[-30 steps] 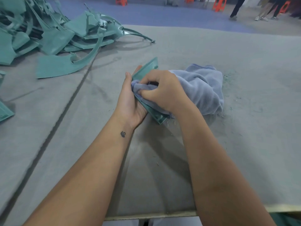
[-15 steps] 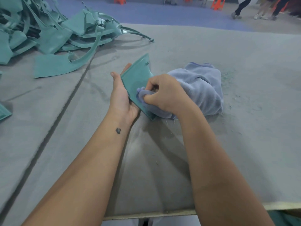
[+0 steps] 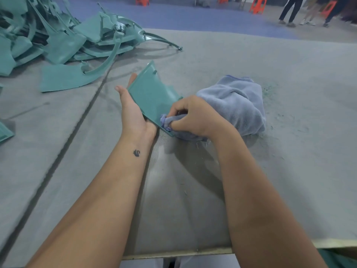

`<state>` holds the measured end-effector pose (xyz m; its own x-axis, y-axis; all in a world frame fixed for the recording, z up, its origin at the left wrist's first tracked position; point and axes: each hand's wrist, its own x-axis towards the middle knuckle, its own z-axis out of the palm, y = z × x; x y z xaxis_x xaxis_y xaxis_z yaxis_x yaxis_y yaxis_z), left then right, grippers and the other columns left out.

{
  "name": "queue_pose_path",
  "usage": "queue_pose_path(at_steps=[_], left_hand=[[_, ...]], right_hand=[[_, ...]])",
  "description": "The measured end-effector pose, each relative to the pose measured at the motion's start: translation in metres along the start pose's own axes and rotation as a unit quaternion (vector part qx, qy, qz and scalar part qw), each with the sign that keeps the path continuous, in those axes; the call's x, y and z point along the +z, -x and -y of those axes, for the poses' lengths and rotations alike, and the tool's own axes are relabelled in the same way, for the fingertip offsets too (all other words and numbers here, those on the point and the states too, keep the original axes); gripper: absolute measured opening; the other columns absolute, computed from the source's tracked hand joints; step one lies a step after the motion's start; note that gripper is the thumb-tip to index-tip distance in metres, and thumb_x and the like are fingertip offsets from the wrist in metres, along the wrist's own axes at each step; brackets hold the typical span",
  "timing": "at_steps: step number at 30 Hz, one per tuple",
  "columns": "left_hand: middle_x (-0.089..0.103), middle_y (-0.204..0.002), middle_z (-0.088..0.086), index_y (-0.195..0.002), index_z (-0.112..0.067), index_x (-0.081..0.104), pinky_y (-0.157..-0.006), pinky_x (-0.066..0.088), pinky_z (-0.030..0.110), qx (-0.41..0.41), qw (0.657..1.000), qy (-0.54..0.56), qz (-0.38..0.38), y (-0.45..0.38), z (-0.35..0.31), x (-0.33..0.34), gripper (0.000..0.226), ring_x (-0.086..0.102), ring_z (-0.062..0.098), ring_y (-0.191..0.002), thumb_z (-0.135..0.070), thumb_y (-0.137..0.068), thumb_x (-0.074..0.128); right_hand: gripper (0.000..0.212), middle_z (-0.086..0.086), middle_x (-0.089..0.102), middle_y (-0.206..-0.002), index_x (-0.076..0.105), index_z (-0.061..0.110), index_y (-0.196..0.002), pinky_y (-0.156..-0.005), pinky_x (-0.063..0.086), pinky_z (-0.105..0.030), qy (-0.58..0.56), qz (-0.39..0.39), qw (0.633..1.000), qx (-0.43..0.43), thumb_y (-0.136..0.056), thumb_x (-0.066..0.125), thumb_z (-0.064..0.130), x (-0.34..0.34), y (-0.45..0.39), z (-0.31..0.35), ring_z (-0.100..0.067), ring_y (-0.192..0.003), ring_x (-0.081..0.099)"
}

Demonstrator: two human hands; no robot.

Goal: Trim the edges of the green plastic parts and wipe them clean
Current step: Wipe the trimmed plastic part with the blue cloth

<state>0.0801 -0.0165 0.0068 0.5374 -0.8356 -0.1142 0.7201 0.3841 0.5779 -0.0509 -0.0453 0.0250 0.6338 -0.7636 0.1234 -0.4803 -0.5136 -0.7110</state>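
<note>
A flat green plastic part (image 3: 152, 95) stands tilted on its edge at the middle of the table. My left hand (image 3: 133, 113) cradles it from behind and below, thumb up along its left edge. My right hand (image 3: 195, 118) grips a bunched corner of a blue-grey cloth (image 3: 237, 101) and presses it against the part's lower near corner. The rest of the cloth lies heaped on the table to the right.
A large pile of green plastic parts (image 3: 63, 39) covers the far left of the grey felt table (image 3: 289, 171). Another green piece (image 3: 5, 130) pokes in at the left edge. Green shavings (image 3: 270, 89) lie beyond the cloth. People's legs and orange stools stand far behind.
The cloth in my right hand slid down from the part's middle to its lower near corner, uncovering the green face. My left hand tipped the part more upright and shifted left.
</note>
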Motion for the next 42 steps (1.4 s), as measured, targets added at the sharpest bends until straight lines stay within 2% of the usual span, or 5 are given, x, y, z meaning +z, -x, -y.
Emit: queue_pose_path(at_steps=[11, 22, 27, 34, 42], left_hand=[[0.068, -0.118, 0.002, -0.132, -0.024, 0.054, -0.096, 0.052, 0.045, 0.009, 1.000, 0.012, -0.017, 0.002, 0.001, -0.005, 0.040, 0.066, 0.023, -0.105, -0.042, -0.105, 0.031], [0.070, -0.117, 0.002, -0.127, -0.024, 0.059, -0.095, 0.052, 0.046, 0.009, 1.000, -0.008, -0.020, -0.004, -0.005, -0.009, 0.042, 0.067, 0.023, -0.106, -0.047, -0.103, 0.032], [0.072, -0.110, 0.014, -0.123, -0.008, 0.061, -0.080, 0.059, 0.044, -0.070, 0.997, -0.023, 0.007, -0.006, -0.006, -0.005, 0.052, 0.070, 0.030, -0.099, -0.048, -0.102, 0.036], [0.069, -0.116, 0.015, -0.129, -0.009, 0.057, -0.087, 0.056, 0.046, -0.090, 0.990, -0.088, 0.062, -0.008, -0.013, -0.004, 0.052, 0.068, 0.031, -0.105, -0.047, -0.103, 0.032], [0.070, -0.114, 0.013, -0.118, -0.011, 0.063, -0.094, 0.051, 0.056, -0.067, 0.994, -0.071, 0.043, -0.006, -0.028, -0.011, 0.042, 0.067, 0.033, -0.106, -0.043, -0.101, 0.042]], right_hand=[[0.031, 0.010, 0.040, -0.056, 0.033, 0.021, -0.061, -0.056, 0.022, -0.029, 0.143, -0.201, 0.969, 0.030, -0.086, 0.047, 0.009, 0.021, -0.016, -0.008, -0.013, -0.053, 0.037], [0.015, 0.012, 0.060, -0.061, 0.062, 0.015, -0.063, -0.061, 0.042, -0.017, 0.060, -0.044, 0.997, -0.025, -0.077, 0.067, 0.012, 0.007, -0.003, -0.009, -0.002, -0.061, 0.053], [0.020, 0.008, 0.056, -0.062, 0.054, 0.015, -0.064, -0.061, 0.042, -0.025, 0.014, -0.152, 0.987, -0.052, -0.081, 0.063, 0.012, 0.016, -0.003, -0.003, -0.009, -0.063, 0.051], [0.033, 0.004, 0.043, -0.063, 0.033, 0.020, -0.065, -0.055, 0.028, -0.022, -0.016, -0.334, 0.942, 0.030, -0.088, 0.055, 0.011, 0.013, -0.010, 0.002, -0.011, -0.060, 0.036], [0.012, 0.005, 0.056, -0.066, 0.054, 0.008, -0.081, -0.057, 0.038, -0.007, -0.362, -0.519, 0.770, 0.087, -0.094, 0.054, 0.009, -0.015, -0.006, 0.002, 0.007, -0.051, 0.052]])
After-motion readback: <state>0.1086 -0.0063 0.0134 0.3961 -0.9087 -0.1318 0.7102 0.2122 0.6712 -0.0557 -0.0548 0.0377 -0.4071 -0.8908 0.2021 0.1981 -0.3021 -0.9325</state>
